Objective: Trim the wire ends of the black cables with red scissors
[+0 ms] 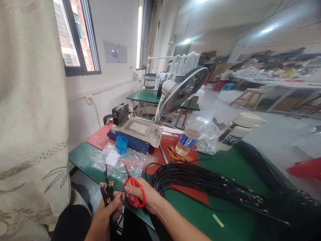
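Black cables [107,192] with stripped, coloured wire ends stand upright in the left hand [106,214], whose fingers are curled tight around the bunch just off the near edge of the green bench [225,217]. Just beside it, the right hand [141,197] holds red-handled scissors [134,192], fingers through the loops, with the blades pointing up and left toward the wire ends. To the right, a large coil of black cable [205,182] spreads over the bench and a red mat [100,137]. Behind the hands lies a clear plastic bag [117,162] with small parts, a blue cap [121,144] resting on it. Farther back sit a blue-based machine [135,132], a water bottle [188,140], a white jug [238,130] and a tilted fan [184,90]. A patterned curtain [30,117] hangs at the left.
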Demonstrator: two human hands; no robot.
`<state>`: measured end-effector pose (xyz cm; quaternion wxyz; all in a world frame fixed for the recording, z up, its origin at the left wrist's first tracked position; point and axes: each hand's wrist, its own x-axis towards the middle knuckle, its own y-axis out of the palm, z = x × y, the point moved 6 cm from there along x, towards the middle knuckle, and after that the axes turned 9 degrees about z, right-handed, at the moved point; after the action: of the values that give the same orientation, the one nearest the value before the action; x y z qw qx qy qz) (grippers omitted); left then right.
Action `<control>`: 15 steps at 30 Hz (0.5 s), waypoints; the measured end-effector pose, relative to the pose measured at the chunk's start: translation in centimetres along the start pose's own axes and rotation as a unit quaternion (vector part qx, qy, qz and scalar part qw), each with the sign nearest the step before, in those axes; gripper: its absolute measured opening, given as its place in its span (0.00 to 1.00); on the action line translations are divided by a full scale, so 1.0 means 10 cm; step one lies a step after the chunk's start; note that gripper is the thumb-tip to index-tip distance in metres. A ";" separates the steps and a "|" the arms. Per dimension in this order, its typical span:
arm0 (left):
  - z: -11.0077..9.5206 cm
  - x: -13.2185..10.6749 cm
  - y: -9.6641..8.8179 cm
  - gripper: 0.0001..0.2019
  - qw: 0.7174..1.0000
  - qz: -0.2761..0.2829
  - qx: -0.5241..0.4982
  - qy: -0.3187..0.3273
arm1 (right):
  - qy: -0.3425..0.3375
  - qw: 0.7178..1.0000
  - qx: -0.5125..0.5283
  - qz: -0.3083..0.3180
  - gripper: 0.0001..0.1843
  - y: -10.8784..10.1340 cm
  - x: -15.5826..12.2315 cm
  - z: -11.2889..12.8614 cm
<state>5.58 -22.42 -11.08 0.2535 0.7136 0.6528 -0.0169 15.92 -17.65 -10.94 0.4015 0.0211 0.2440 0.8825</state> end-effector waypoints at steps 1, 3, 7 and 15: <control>0.00 0.00 0.00 0.18 1.000 0.003 0.001 -0.001 | 0.002 1.000 -0.001 0.005 0.25 0.01 0.00 0.00; 0.02 0.01 0.01 0.18 1.000 0.008 0.005 -0.004 | 0.011 1.000 -0.005 0.009 0.26 0.01 0.00 -0.02; 0.04 0.01 0.01 0.18 1.000 0.003 -0.007 0.006 | 0.022 1.000 -0.021 0.006 0.27 0.01 0.01 -0.03; 0.04 0.03 -0.02 0.15 1.000 -0.004 -0.001 0.013 | 0.020 1.000 -0.014 -0.012 0.27 0.01 0.01 -0.04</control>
<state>5.59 -22.29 -11.57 0.2458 0.7108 0.6590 -0.0084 15.74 -17.82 -11.29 0.4074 -0.0049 0.2396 0.8812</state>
